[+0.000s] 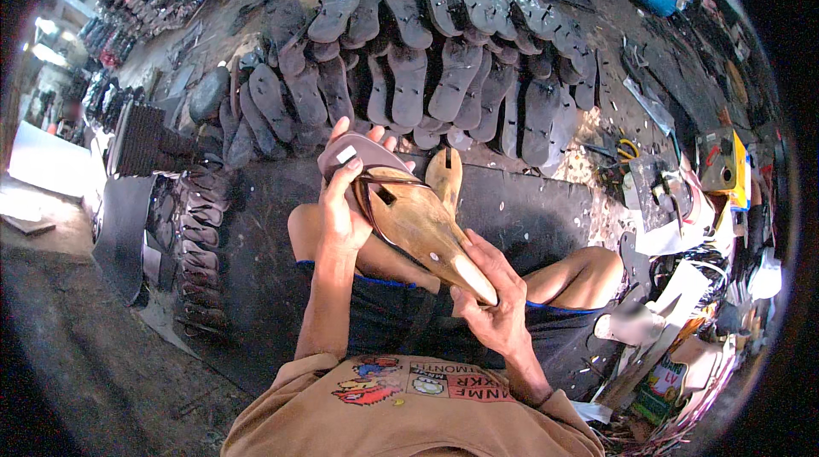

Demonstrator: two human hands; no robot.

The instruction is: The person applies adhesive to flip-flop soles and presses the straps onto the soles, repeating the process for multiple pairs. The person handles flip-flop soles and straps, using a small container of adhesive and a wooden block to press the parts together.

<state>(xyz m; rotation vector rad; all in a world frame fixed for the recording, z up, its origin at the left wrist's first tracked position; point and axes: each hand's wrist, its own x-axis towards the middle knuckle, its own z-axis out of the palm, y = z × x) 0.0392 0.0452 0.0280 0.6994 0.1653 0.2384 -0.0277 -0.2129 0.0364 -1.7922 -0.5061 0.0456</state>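
Observation:
My left hand [341, 214] is closed round the toe end of a sandal with a mauve-grey sole [380, 156] and dark brown straps. A small white label is stuck on the sole. The sandal's straps wrap a brown wooden shoe last [420, 225], which has a dark slot cut in its broad end. At the last's narrow, pale-tipped end, my right hand [495, 293] grips with thumb and fingers. Just beyond the held pair, a second wooden last [444, 176] is partly hidden behind it. Both hands are above my lap, between my bent knees.
Rows of black sandal soles [409, 82] with strap stubs lie ahead. Finished-looking dark sandals [203, 240] form a column at left. To the right are yellow-handled scissors [629, 149], a yellow box [735, 170] and cluttered scraps. A dark mat [512, 205] covers the floor before me.

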